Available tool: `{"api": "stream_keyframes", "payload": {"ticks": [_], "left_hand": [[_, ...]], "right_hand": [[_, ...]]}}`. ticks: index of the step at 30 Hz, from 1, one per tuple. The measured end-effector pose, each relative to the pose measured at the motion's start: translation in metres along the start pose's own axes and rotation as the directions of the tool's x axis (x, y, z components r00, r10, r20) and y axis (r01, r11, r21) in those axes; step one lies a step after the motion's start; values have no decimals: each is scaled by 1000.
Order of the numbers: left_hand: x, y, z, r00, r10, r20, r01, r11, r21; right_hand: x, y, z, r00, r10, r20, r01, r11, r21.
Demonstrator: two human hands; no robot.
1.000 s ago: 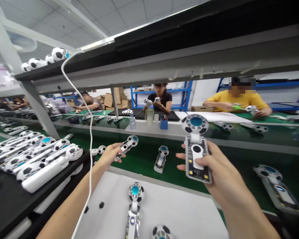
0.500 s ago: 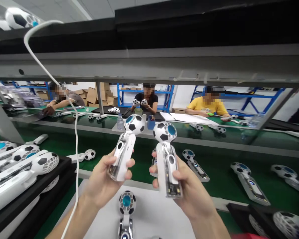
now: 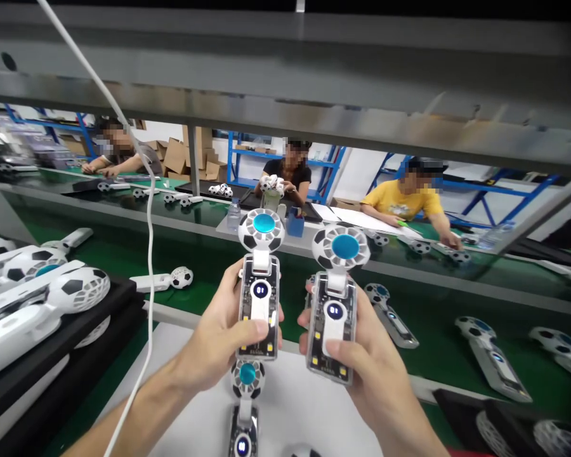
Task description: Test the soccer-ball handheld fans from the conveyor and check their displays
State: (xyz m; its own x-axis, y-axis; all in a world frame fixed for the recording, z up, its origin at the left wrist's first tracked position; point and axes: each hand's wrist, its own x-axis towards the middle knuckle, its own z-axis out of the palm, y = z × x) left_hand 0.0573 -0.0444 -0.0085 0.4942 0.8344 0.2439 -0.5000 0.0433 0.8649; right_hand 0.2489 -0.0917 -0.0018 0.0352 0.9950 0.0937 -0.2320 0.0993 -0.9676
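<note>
My left hand is closed around a soccer-ball handheld fan, its thumb on the white strip below a round display lit "01". A second soccer-ball handheld fan is in my right hand, the thumb likewise on its strip; its display also reads "01". Both fans stand nearly upright, side by side and apart, with blue-centred heads on top and clear-fronted bodies facing me. Below them, another fan with a lit display lies on a white sheet.
Black trays of white fans are stacked at the left. A white cable hangs in front of my left forearm. More fans lie on the green belt. Across it sit three people. A grey beam crosses overhead.
Both fans have turned so that their fronts and lit displays face me; before, they were angled sideways. My view has tipped down slightly. The person in yellow has reached out an arm.
</note>
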Motion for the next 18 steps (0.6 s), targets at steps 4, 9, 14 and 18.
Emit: {"api": "stream_keyframes", "payload": {"ticks": [4, 9, 14, 18], "left_hand": [[-2, -3, -2, 999, 24, 34, -24, 1000, 7], [-3, -5, 0, 1000, 22, 14, -23, 999, 32], [-5, -5, 3, 1000, 14, -2, -14, 999, 47], [-6, -4, 3, 1000, 2, -1, -2, 1000, 26]], "right_hand": [[-1, 4, 0, 999, -10, 41, 10, 1000, -8], [-1, 6, 2, 1000, -16, -11, 17, 1000, 13], [-1, 5, 3, 1000, -16, 16, 14, 997, 77], [-3, 4, 3, 1000, -8, 19, 8, 999, 43]]}}
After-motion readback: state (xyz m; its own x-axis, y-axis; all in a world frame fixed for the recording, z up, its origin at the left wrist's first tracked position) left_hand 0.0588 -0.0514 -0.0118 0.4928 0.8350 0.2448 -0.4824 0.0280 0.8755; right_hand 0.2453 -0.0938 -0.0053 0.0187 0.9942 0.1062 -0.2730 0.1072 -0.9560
